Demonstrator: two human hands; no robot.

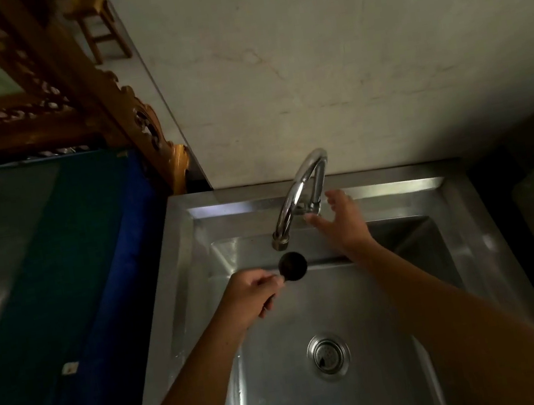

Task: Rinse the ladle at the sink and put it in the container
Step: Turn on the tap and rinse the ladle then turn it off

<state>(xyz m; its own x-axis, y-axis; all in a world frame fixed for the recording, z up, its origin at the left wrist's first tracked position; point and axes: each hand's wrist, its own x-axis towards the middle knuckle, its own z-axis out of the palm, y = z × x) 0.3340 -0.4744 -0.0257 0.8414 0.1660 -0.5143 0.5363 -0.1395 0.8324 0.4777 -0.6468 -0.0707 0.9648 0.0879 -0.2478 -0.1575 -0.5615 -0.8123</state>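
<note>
My left hand (252,296) is closed around the handle of a small dark ladle (293,266), whose round bowl sits just below the spout of the curved chrome tap (296,198). No water is visibly running. My right hand (341,219) reaches to the base of the tap at the back of the steel sink (181,284), fingers spread, thumb touching the tap's lower part. Most of the ladle handle is hidden inside my left fist. No container is in view.
The sink basin has a round drain strainer (328,356) near its middle. A blue and green covered surface (60,268) lies left of the sink. A carved wooden frame (96,89) leans at the upper left. A plain wall (342,69) stands behind the tap.
</note>
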